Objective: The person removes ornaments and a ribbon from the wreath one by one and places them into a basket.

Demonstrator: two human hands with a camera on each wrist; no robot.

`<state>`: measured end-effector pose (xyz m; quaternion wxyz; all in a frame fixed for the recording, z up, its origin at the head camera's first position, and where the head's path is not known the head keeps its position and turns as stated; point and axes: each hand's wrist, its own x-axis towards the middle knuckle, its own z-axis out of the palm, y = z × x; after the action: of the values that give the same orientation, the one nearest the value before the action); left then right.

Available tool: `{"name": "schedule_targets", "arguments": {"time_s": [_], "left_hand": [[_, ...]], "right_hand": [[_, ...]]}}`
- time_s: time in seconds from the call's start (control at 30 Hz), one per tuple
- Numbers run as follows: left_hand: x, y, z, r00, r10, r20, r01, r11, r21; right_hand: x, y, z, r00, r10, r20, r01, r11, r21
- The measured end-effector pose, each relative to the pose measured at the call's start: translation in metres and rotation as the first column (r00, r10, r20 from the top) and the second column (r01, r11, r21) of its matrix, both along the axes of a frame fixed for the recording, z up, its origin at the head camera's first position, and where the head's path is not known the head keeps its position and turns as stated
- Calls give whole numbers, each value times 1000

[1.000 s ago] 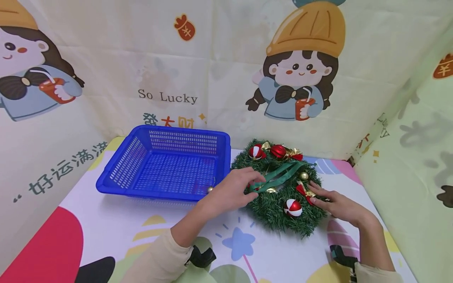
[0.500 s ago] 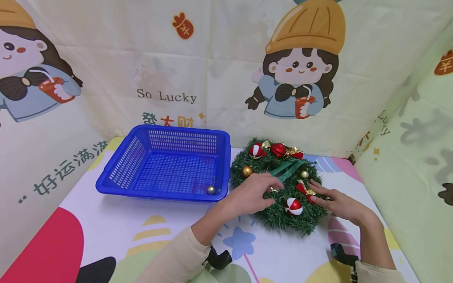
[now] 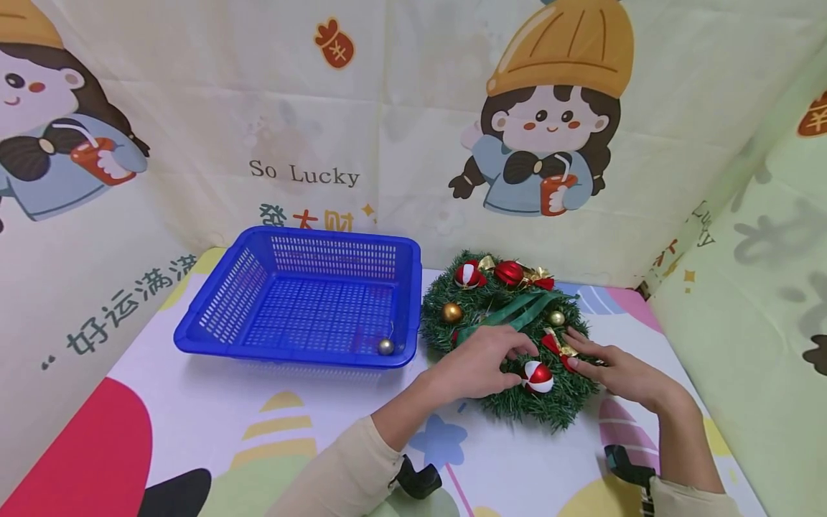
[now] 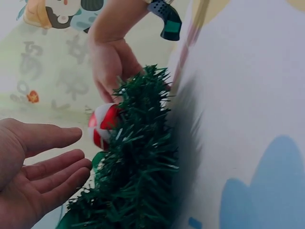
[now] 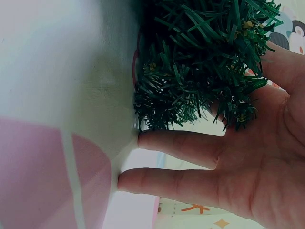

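Note:
A green artificial Christmas wreath [image 3: 543, 413] lies on the table, decorated with baubles, gold-and-red bows and a green ribbon [image 3: 517, 310]. My left hand [image 3: 486, 362] hovers over its near left side, holding nothing. Its fingertips are close to a red-and-white bauble [image 3: 538, 377]; the left wrist view has a gap between the spread fingers and that bauble [image 4: 102, 125]. My right hand [image 3: 620, 370] rests against the wreath's right edge beside a red bow [image 3: 557, 348]. In the right wrist view, two straight fingers [image 5: 176, 186] of that hand reach down to the tabletop beside the greenery [image 5: 200, 62].
A blue plastic basket [image 3: 297, 352] stands left of the wreath, with a small gold bauble [image 3: 385, 347] in its near right corner. Another gold bauble [image 3: 451, 312] sits on the wreath's left side. A printed cloth wall [image 3: 413, 129] closes off the back.
My left hand has moved right and toward me, from the green ribbon at the wreath's left to the near red-and-white bauble. The ribbon has slipped from its fingers. The right hand stays put.

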<state>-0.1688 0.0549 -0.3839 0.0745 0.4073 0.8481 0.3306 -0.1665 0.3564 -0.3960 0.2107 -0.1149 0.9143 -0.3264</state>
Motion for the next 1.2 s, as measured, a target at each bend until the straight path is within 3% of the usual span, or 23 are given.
{"name": "schedule_targets", "arguments": {"time_s": [0.33,0.6,0.77,0.97,1.2], "left_hand": [[3,8,-7,999,4,-42,-7,997,-73],[6,18,-14,996,-5,-92,-6,993,-118],[10,22,-17,992,18,-127,-38,987,-157],[14,26,-21,981,86,-173,-114,981,-156],[17,29,-23,975,129,-179,-156,977,-143]], "right_hand": [[-1,-2,1,1000,-2,-30,2,1000,2],[0,-1,-1,1000,-8,-2,8,1000,6],[0,0,0,1000,-8,0,8,1000,4],[0,-1,0,1000,-8,-6,8,1000,4],[0,-2,0,1000,-8,-6,8,1000,3]]}}
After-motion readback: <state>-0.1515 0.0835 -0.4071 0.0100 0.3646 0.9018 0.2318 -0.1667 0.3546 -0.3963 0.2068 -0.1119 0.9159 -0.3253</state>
